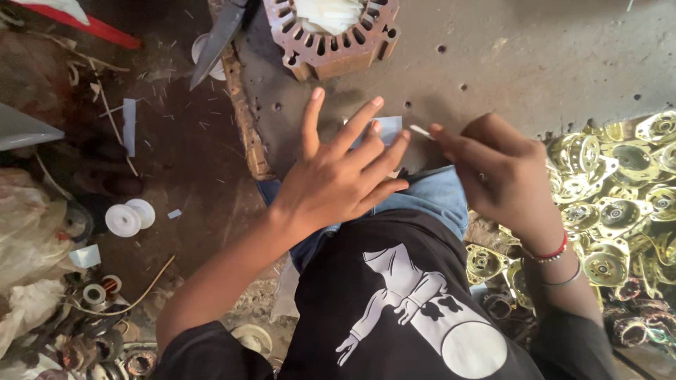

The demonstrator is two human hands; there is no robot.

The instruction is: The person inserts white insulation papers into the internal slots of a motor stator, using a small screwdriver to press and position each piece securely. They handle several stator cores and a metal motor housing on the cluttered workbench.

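- Two hands I see: left hand [345, 169] spread, fingers splayed over a pale blue paper slip [386, 129] on the grey surface [521, 63].
- Right hand [496, 169] pinches a thin white strip [421, 131] just beside that slip.

Spread left hand [338, 169] on pale paper slip [386, 129], right hand [493, 169] pinching its edge.

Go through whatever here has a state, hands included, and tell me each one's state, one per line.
left hand: open, fingers spread, over the pale paper slip
right hand: pinching a small white strip
slotted metal core: resting on the bench, white insert in its middle
white spools: lying flat on the floor
brass-coloured covers: piled loose at the right
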